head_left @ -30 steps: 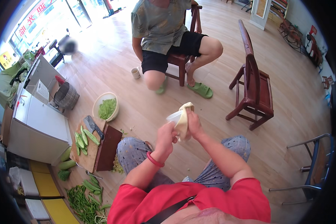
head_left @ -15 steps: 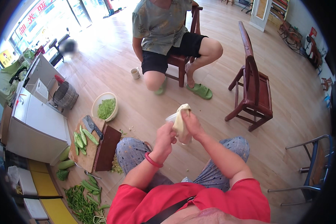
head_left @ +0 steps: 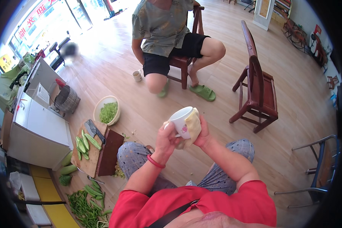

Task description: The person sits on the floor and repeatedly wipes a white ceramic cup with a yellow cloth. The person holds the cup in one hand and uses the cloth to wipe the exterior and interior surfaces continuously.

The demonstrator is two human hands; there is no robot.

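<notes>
Item: white mug, small pink mark on its side, held up over my knees w/ mouth tilted up-left. My left hand is closed round the handle side, thumb up by the rim; red band at wrist. My right hand presses a pale yellow cloth flat against the mug's right side, fingers wrapped behind the cloth. Floor, left of my knee: wooden chopping board w/ cut green veg & a knife at its far edge; bowl of greens just beyond. Opposite: another person seated on chair; empty wooden chair to the right.
</notes>
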